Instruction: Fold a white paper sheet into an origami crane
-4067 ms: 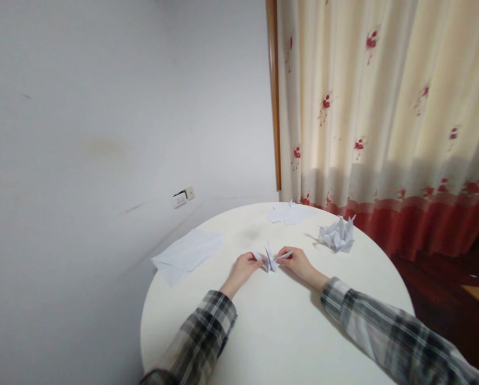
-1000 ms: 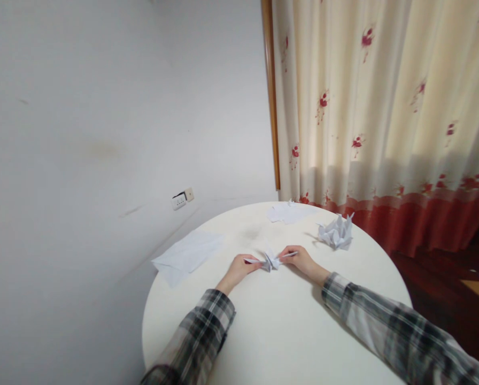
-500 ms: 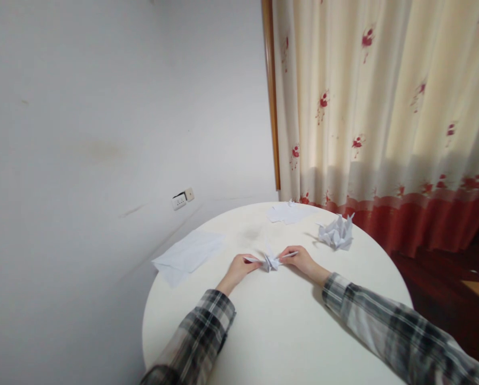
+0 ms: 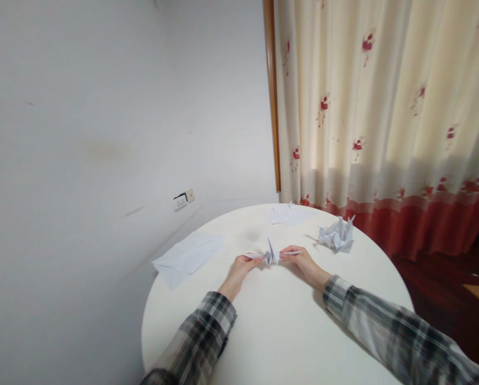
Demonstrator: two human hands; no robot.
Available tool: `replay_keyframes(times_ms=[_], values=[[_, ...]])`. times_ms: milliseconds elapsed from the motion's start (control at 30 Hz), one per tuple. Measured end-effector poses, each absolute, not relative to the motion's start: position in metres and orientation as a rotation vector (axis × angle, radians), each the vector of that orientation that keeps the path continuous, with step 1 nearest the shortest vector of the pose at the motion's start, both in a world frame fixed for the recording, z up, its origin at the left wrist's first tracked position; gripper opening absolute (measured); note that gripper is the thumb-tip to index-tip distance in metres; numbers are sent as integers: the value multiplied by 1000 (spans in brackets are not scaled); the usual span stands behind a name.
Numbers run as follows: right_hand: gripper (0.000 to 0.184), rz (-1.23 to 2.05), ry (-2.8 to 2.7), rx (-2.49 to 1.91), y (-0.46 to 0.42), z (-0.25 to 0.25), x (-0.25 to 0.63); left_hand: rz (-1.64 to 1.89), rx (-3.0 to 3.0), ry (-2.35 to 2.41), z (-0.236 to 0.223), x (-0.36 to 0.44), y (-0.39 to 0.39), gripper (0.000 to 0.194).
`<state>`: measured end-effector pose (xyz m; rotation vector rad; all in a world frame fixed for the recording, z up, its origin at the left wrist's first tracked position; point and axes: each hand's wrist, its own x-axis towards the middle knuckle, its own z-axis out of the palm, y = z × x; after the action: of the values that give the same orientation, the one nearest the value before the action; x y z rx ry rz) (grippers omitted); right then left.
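Observation:
A white folded paper crane (image 4: pixel 271 256) is stretched between my two hands over the table (image 4: pixel 287 321). My left hand (image 4: pixel 241 269) pinches the wing on the left, and that wing's tip pokes out past the fingers. On the other side, my right hand (image 4: pixel 301 259) pinches the opposite wing near its base. A pointed end of the crane stands up between the hands, with creased folds below it. I cannot tell whether its underside touches the tabletop.
White paper sheets (image 4: pixel 189 255) lie at the table's left edge. More paper pieces (image 4: pixel 285 215) lie at the far edge. Several folded paper cranes (image 4: pixel 338 235) are heaped at the back right. A wall socket (image 4: pixel 179 202) and a floral curtain (image 4: pixel 363 128) are behind.
The crane has tilted between my hands, so its pointed end stands up more clearly. Both hands keep hold of the wings and have barely shifted.

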<state>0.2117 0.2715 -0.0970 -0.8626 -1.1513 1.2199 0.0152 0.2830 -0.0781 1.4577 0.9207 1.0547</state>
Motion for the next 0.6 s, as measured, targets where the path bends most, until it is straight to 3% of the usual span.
replay_keyframes(times_ms=[600], values=[[26,1258,-1074,-805,266,-90,206,1117,1273,869,-80,20,281,23]])
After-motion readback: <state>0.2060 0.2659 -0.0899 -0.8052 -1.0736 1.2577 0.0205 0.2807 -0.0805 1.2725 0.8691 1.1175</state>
